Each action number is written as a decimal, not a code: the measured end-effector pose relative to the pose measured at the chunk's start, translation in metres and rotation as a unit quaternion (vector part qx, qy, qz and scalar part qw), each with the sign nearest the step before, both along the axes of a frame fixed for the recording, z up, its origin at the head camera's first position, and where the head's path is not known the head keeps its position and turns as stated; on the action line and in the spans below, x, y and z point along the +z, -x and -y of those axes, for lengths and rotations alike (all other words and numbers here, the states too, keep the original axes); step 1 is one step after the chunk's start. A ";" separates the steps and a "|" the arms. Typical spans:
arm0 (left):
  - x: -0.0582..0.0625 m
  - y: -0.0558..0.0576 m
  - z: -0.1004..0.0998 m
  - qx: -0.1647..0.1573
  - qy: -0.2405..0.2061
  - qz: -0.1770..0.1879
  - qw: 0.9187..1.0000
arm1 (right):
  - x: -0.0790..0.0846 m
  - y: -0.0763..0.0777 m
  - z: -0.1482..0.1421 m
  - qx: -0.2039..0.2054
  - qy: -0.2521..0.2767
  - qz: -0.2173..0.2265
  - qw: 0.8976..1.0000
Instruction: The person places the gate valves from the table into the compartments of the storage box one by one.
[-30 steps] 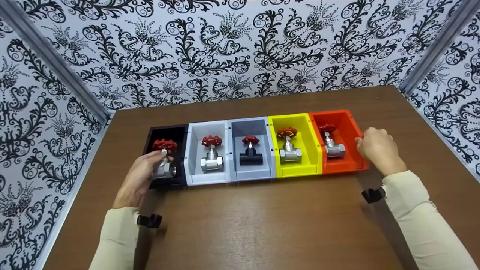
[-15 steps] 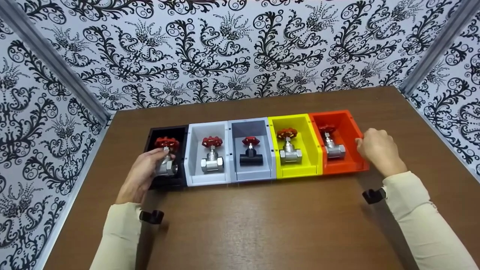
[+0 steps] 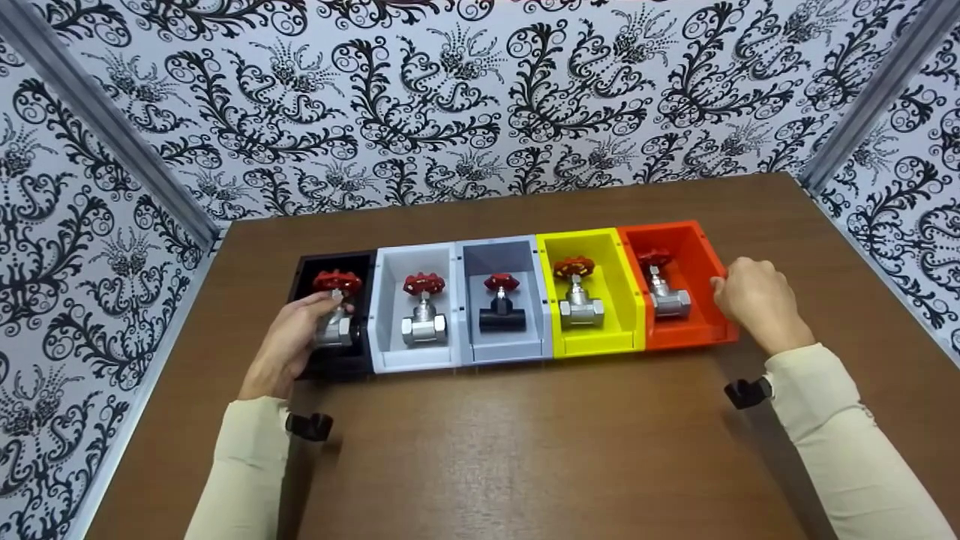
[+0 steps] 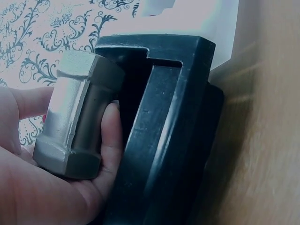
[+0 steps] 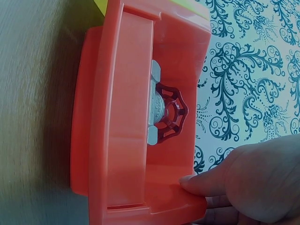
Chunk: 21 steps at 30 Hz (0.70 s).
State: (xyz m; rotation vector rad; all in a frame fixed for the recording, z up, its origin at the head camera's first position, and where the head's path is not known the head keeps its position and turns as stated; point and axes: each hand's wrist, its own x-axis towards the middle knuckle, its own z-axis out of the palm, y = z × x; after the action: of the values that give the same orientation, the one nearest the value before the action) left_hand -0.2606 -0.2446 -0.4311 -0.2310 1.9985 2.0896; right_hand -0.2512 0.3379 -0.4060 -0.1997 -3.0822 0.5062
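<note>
My left hand [image 3: 289, 337] grips a steel valve with a red handwheel [image 3: 337, 282] at the black bin [image 3: 330, 367]. Its hexagon-ended body [image 4: 77, 112] lies across the palm in the left wrist view, tilted over the bin's front wall, with fingers curled round it. On the far right my right hand [image 3: 761, 300] pinches the side wall of the orange-red bin [image 3: 697, 330]. The right wrist view has the thumb inside that wall and the other fingers outside. Another steel valve [image 3: 667, 300] with a dark red wheel sits in this bin.
Between the end bins stand a white bin [image 3: 416, 358], a grey bin [image 3: 506, 351] and a yellow bin [image 3: 600, 343], joined in a row. They hold a steel valve [image 3: 424, 326], a black-bodied valve [image 3: 502, 319] and another steel valve [image 3: 581, 309]. Patterned walls [image 3: 480, 97] enclose the brown table [image 3: 487, 450].
My left hand has shifted slightly right and away from me, carrying the valve with it. The right hand keeps its hold on the orange-red bin; the row of bins looks unmoved.
</note>
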 end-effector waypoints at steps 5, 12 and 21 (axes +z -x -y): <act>-0.002 0.002 0.000 -0.001 0.003 0.002 1.000 | 0.000 0.000 0.001 0.001 -0.003 -0.001 1.000; -0.005 0.005 -0.001 0.000 0.021 0.004 1.000 | 0.001 0.000 0.001 -0.002 -0.003 0.003 1.000; -0.010 0.008 -0.002 -0.004 0.052 0.008 0.999 | 0.000 0.000 0.001 -0.001 -0.008 0.004 1.000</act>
State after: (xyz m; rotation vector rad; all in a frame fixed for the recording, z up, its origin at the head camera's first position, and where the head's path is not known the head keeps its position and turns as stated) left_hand -0.2688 -0.2422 -0.4407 -0.2579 2.0984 1.9752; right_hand -0.2510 0.3373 -0.4055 -0.2050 -3.0929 0.4828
